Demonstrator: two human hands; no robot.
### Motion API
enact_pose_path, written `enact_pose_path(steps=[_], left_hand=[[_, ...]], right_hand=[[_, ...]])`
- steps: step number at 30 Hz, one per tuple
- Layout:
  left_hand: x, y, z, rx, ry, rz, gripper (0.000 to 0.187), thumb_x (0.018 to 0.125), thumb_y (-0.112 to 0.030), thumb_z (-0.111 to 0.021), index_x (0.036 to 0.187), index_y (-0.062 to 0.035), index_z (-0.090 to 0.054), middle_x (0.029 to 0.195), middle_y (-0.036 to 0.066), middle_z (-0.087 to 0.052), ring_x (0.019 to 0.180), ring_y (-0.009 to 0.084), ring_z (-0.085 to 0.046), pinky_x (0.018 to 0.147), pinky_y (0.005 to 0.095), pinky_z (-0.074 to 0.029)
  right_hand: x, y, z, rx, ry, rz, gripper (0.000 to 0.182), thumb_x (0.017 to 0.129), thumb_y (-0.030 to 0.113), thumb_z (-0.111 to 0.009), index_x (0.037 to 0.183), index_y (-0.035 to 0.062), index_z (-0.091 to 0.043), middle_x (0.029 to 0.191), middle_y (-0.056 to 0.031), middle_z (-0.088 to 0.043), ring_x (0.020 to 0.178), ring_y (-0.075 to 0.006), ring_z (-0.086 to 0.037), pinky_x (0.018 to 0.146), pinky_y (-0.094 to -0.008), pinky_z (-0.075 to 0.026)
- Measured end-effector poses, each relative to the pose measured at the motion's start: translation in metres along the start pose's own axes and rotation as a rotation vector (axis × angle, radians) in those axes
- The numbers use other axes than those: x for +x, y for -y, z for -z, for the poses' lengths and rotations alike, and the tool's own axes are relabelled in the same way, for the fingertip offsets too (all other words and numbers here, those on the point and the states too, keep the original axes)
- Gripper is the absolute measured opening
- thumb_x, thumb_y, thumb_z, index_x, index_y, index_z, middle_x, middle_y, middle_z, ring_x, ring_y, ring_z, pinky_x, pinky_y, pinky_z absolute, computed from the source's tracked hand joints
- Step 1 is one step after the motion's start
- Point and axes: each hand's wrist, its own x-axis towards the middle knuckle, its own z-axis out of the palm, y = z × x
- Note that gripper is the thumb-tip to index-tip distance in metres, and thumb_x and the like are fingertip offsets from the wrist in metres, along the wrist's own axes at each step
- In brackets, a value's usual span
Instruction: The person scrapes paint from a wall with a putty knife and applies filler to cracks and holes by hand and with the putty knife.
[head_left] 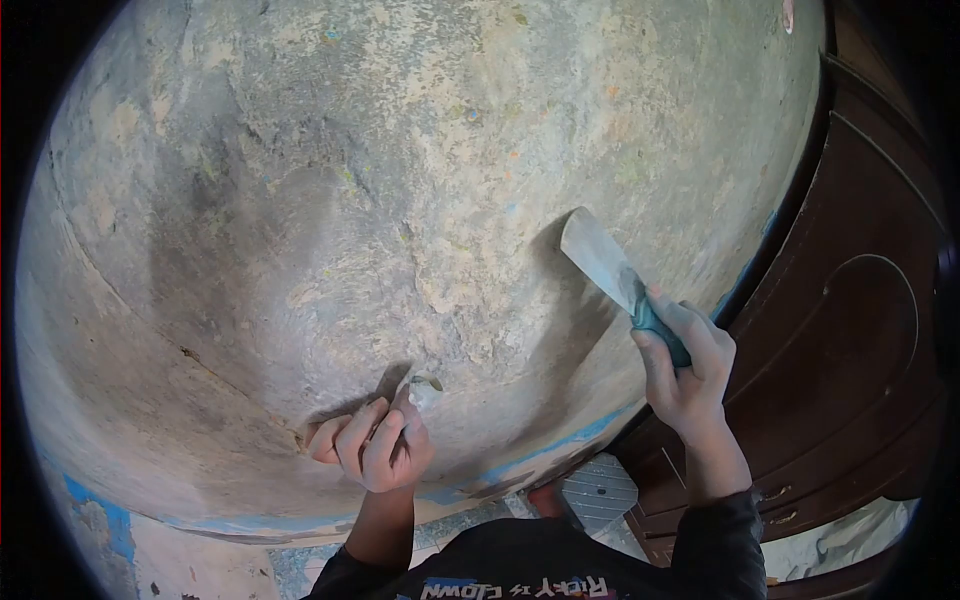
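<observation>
My right hand (690,370) is wrapped around the teal handle of a scraper (600,252). Its wide, flat metal blade points up and to the left, close over the wall (480,180), which is rough and patchy grey and cream. Lower down and to the left, my left hand (375,447) is closed near the wall's bottom part. Between its thumb and fingers sticks out a small, pale, curled flake (424,390) with a darker edge. The fingers partly hide this piece. Shadows of both hands fall on the wall.
A dark brown wooden door (830,320) with raised panels stands along the right side. Blue paint remnants (590,430) run along the wall's lower edge. A grey ribbed object (600,490) stands on the floor below. Crumpled pale sheeting (850,540) lies at the lower right.
</observation>
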Motion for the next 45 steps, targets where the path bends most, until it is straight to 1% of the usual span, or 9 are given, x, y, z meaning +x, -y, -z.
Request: enact_pose_path(steps=[5,15,21,24,27,28,31,38,45], left_hand=[[0.0,0.002,0.0,0.03,0.01,-0.015,0.018,0.092,-0.015,-0.068,0.109,-0.0135,-0.061,0.105,0.005,-0.062,0.1,0.0262,-0.046,0.086,0.0418,-0.037],[0.002,0.002,0.0,0.012,0.001,-0.03,0.018,0.091,-0.014,-0.069,0.108,-0.0124,-0.063,0.102,0.005,-0.064,0.098,0.0248,-0.047,0.085,0.0406,-0.036],[0.003,0.0,-0.001,0.002,-0.005,-0.028,0.017,0.09,-0.013,-0.07,0.106,-0.0107,-0.064,0.103,0.006,-0.064,0.099,0.0251,-0.047,0.085,0.0398,-0.037],[0.006,-0.003,-0.002,-0.012,0.0,-0.011,0.017,0.09,-0.011,-0.071,0.106,-0.0107,-0.064,0.103,0.005,-0.064,0.099,0.0253,-0.047,0.084,0.0391,-0.037],[0.005,-0.002,-0.003,-0.014,-0.012,-0.012,0.017,0.089,-0.01,-0.071,0.105,-0.0112,-0.064,0.103,0.005,-0.064,0.099,0.0255,-0.047,0.084,0.0391,-0.037],[0.005,-0.003,-0.004,-0.013,-0.01,-0.001,0.017,0.09,-0.01,-0.071,0.105,-0.0114,-0.064,0.102,0.005,-0.064,0.099,0.0255,-0.047,0.084,0.0392,-0.037],[0.004,-0.003,-0.002,-0.007,-0.009,0.01,0.017,0.09,-0.01,-0.071,0.105,-0.012,-0.064,0.102,0.004,-0.065,0.098,0.0255,-0.047,0.084,0.0394,-0.037],[-0.001,0.002,-0.002,0.028,-0.014,-0.02,0.017,0.091,-0.014,-0.071,0.106,-0.0123,-0.063,0.102,0.004,-0.064,0.097,0.0255,-0.047,0.084,0.0398,-0.037],[-0.001,0.001,0.001,0.034,0.016,-0.01,0.017,0.093,-0.016,-0.069,0.108,-0.0131,-0.061,0.104,0.005,-0.062,0.098,0.0257,-0.047,0.085,0.0407,-0.038]], right_hand=[[-0.002,0.002,0.002,0.013,0.06,0.013,0.043,0.081,0.004,-0.077,0.123,0.0004,-0.069,0.069,-0.0112,-0.057,0.052,-0.023,-0.057,0.048,-0.0319,-0.043],[-0.004,-0.005,-0.004,0.017,-0.007,0.011,0.047,0.08,0.006,-0.08,0.126,0.0022,-0.068,0.07,-0.0103,-0.057,0.053,-0.0215,-0.057,0.049,-0.0313,-0.043],[-0.009,-0.006,-0.008,-0.057,0.003,0.015,0.047,0.081,0.005,-0.079,0.126,0.0026,-0.068,0.072,-0.0111,-0.06,0.057,-0.021,-0.061,0.051,-0.031,-0.046],[0.0,-0.016,-0.014,-0.042,-0.19,-0.03,0.048,0.08,0.004,-0.079,0.127,0.0026,-0.068,0.072,-0.0118,-0.06,0.057,-0.0218,-0.061,0.051,-0.031,-0.045],[0.004,-0.011,-0.009,0.002,-0.122,0.056,0.048,0.08,0.004,-0.078,0.127,0.0027,-0.068,0.071,-0.0117,-0.059,0.056,-0.0228,-0.06,0.05,-0.0313,-0.044],[0.002,-0.005,-0.006,-0.046,-0.038,0.071,0.047,0.08,0.006,-0.079,0.126,0.0027,-0.068,0.07,-0.0105,-0.058,0.054,-0.0219,-0.058,0.049,-0.0313,-0.043],[-0.002,0.001,-0.005,-0.049,0.03,0.02,0.045,0.081,0.007,-0.079,0.125,0.0025,-0.069,0.068,-0.0091,-0.056,0.052,-0.0207,-0.055,0.048,-0.031,-0.043],[-0.001,-0.001,-0.007,0.007,0.003,0.051,0.047,0.081,0.009,-0.08,0.125,0.0033,-0.069,0.068,-0.0081,-0.056,0.052,-0.0196,-0.054,0.047,-0.0309,-0.042],[0.006,-0.001,-0.014,-0.017,0.079,0.167,0.053,0.078,0.015,-0.083,0.128,0.0067,-0.069,0.069,-0.0058,-0.052,0.051,-0.0185,-0.053,0.047,-0.0309,-0.042]])
